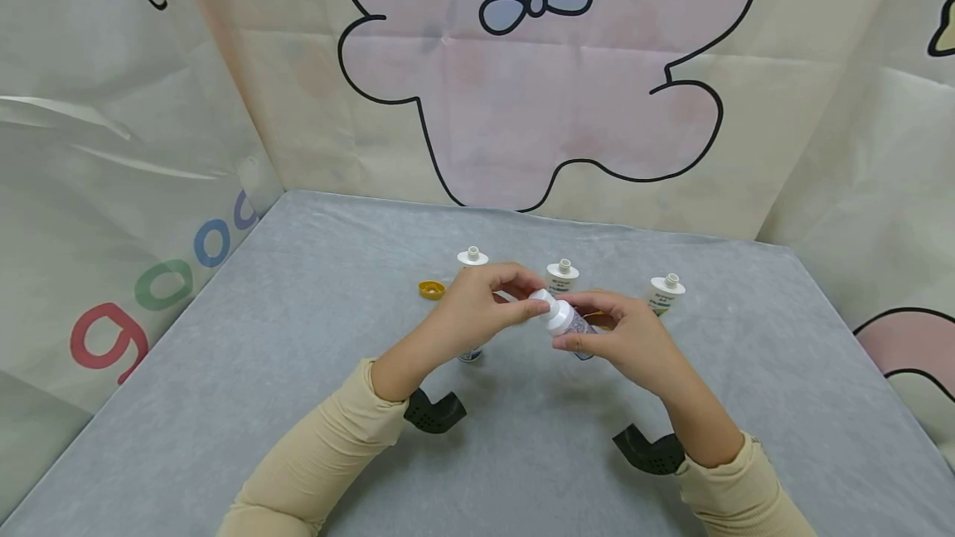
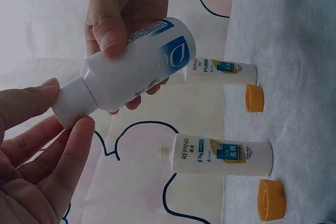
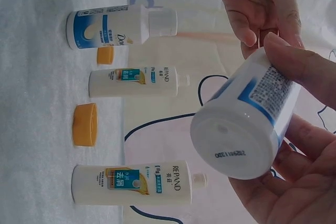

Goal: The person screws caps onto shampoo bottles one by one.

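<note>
Over the table, my right hand (image 1: 622, 330) grips the body of a white and blue Dove bottle (image 2: 142, 66), which is tilted with its base towards the right wrist camera. My left hand (image 1: 477, 305) pinches the white cap (image 2: 75, 102) at its top, between thumb and fingers. The cap sits on the bottle's neck; whether it is loose I cannot tell. A second Dove bottle (image 3: 107, 27), its white cap on, stands upright on the table, mostly behind my left hand in the head view.
Three white Repand bottles stand uncapped at the back: left (image 1: 473, 256), middle (image 1: 563, 272) and right (image 1: 664, 292). Orange caps lie by them, one at the left (image 1: 432, 290) and another (image 3: 85, 124) between two bottles in the right wrist view. Printed cloth (image 1: 298, 106) hangs behind the table.
</note>
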A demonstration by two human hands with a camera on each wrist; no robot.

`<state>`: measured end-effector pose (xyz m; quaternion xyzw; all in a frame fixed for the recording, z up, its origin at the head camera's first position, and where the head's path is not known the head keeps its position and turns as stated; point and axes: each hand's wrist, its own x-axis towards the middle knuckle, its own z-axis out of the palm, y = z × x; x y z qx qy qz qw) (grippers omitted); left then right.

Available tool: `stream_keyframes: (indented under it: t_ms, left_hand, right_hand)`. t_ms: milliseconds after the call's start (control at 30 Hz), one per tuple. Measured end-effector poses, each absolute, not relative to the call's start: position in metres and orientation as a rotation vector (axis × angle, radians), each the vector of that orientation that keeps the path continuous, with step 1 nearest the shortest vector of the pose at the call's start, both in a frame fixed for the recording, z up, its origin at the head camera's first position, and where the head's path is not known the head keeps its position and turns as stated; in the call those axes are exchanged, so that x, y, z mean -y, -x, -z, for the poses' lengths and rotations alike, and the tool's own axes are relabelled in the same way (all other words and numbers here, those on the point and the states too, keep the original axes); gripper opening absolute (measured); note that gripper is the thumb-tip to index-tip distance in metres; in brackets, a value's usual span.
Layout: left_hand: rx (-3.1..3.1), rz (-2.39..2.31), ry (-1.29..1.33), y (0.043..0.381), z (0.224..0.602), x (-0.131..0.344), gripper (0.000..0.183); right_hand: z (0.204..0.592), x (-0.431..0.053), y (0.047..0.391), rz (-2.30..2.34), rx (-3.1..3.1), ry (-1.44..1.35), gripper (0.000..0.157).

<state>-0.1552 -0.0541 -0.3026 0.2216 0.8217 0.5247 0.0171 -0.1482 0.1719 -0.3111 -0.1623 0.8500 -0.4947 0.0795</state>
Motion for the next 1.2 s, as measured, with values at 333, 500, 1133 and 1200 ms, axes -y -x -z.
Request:
stream_keyframes:
  t_ms: [333, 500, 1133, 1200]
  left_hand:
    - [-2.515, -1.656, -0.813, 0.1561, 0.3035, 0.0549, 0.025]
    - [-2.502, -1.672, -0.676, 0.1551, 0.3024, 0.0541, 0.031]
    - [-2.457, -1.698, -0.725, 0.1556, 0.3035, 0.0545, 0.027]
    - [-2.471, -1.697, -0.708, 0.1556, 0.3035, 0.0543, 0.030]
  right_hand:
    - [0.3100, -0.1724, 0.1480, 1.475, -2.550, 0.460, 0.048]
    - [0.3095, -0.1723, 0.1480, 1.474, -2.549, 0.455, 0.049]
    - [0.3098, -0.1722, 0.1487, 1.455, -2.562, 0.454, 0.048]
    - [0.3098, -0.1720, 0.1488, 1.462, -2.554, 0.453, 0.048]
